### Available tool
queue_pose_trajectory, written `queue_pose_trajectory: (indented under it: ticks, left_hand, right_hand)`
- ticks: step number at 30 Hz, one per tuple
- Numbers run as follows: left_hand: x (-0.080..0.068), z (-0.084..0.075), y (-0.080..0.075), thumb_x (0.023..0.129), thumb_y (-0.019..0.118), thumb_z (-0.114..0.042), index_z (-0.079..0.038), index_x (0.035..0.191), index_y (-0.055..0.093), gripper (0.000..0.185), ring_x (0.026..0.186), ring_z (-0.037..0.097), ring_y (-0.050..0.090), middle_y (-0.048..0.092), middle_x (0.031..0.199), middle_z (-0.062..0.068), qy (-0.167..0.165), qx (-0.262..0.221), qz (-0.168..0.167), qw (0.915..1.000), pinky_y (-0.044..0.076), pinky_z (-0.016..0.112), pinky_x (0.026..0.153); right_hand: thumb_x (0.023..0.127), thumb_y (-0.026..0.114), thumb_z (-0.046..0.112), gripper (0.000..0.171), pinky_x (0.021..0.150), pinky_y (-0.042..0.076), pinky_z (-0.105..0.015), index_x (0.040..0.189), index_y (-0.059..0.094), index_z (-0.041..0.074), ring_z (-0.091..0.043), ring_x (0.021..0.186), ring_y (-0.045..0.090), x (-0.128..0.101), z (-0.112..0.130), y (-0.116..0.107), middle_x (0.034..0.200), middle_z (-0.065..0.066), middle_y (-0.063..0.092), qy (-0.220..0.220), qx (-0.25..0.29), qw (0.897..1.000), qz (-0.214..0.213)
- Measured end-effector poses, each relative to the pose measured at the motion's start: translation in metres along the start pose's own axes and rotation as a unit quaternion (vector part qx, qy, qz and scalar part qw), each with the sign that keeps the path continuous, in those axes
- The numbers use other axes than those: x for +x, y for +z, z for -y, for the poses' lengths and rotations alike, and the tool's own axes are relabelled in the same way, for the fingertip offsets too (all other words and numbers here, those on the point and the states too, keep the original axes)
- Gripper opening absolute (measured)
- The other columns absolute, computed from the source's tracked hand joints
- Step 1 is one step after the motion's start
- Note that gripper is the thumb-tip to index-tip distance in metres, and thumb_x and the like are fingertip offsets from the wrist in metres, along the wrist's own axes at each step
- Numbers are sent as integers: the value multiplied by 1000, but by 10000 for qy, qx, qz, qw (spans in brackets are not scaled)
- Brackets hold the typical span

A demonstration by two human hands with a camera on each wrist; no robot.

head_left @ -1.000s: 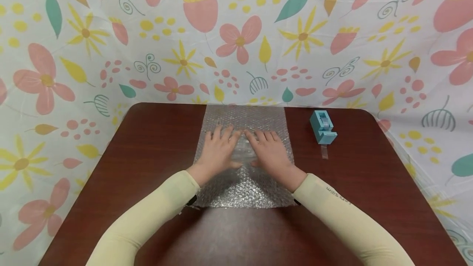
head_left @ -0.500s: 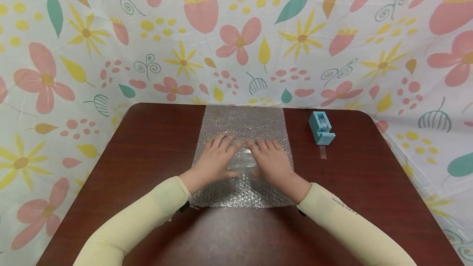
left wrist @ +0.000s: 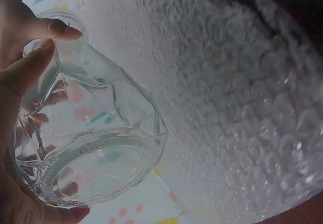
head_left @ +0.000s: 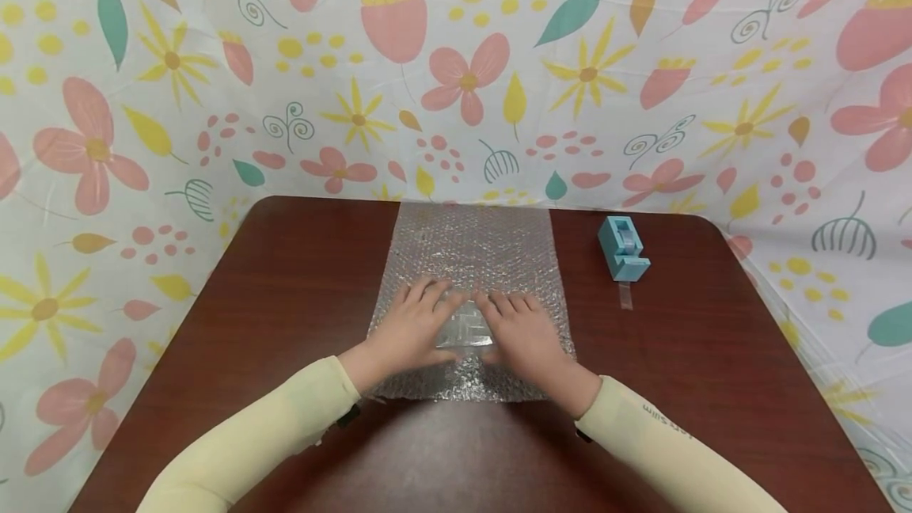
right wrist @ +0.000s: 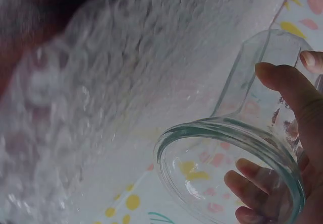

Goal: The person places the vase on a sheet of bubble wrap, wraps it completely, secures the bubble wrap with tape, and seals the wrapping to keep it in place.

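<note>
Moved: both hands and glass jar [head_left: 465, 326] drawn nearer along the bubble wrap [head_left: 473, 248], more bare wrap showing beyond the fingertips.
Left hand [head_left: 411, 324]: curled round the jar's base end, thumb and fingers gripping.
Right hand [head_left: 522, 328]: curled round the mouth end, fingers wrapping the rim.
Jar: clear, faceted, lying on its side on the wrap, mid worktop [head_left: 299, 275].
Tape dispenser [head_left: 622, 247]: blue, well apart, to the right.
</note>
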State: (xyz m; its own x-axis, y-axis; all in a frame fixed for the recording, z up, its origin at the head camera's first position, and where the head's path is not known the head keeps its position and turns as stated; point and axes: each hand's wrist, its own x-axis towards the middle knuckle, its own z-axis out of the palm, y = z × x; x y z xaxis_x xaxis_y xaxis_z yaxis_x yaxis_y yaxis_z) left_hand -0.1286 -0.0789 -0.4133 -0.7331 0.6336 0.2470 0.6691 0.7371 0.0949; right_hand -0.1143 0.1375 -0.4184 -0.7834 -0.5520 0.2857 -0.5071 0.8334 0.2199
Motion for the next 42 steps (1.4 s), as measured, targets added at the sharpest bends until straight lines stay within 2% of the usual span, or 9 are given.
queue_pose_trajectory:
  ticks: [6, 11, 22, 30, 36, 42]
  left_hand:
    - [-7, -3, 2, 70, 87, -58, -16, 146, 52, 94, 134, 43, 53, 56, 146, 18, 25, 7, -72, 10000, 49, 65, 104]
    - [-11, -5, 4, 71, 87, -56, -14, 147, 52, 94, 138, 44, 49, 54, 148, 20, -62, -232, 141, 9996, 44, 69, 107]
    - [-17, -8, 9, 73, 86, -58, -15, 147, 52, 92, 140, 44, 48, 53, 150, 20, -79, -150, 310, 9994, 45, 69, 107]
    - [-18, -8, 10, 71, 87, -58, -14, 145, 53, 92, 137, 43, 51, 55, 147, 19, 95, -41, 234, 9997, 48, 67, 105]
    - [-19, -8, 10, 72, 87, -56, -14, 145, 53, 91, 137, 44, 50, 55, 147, 19, 126, -128, 263, 9995, 46, 68, 106]
    - [-21, -8, 11, 71, 85, -60, -16, 144, 54, 91, 136, 41, 52, 56, 146, 17, 198, 158, 187, 9995, 49, 64, 106]
  right_hand:
    - [59, 92, 60, 98, 95, 56, -40, 138, 61, 11, -27, 108, 72, -7, 5, 4, 122, -10, 74, -52, -12, 9999, -156]
    - [57, 91, 62, 100, 97, 55, -39, 138, 61, 12, -26, 108, 71, -11, 9, 8, 124, -9, 74, -54, -15, 9999, -159]
    - [56, 92, 62, 102, 94, 55, -36, 139, 61, 12, -24, 107, 72, -19, 14, 14, 123, -9, 74, 9, 14, 9998, -178]
    - [52, 95, 58, 103, 91, 57, -38, 137, 62, 10, -25, 103, 73, -23, 18, 18, 119, -9, 75, 92, 208, 9988, -431]
    - [51, 96, 58, 103, 93, 57, -40, 137, 63, 11, -26, 104, 73, -24, 21, 19, 121, -10, 75, 200, 301, 9985, -418]
    - [50, 96, 58, 103, 91, 56, -37, 135, 62, 11, -25, 105, 73, -26, 22, 20, 121, -11, 75, 191, 253, 9983, -495]
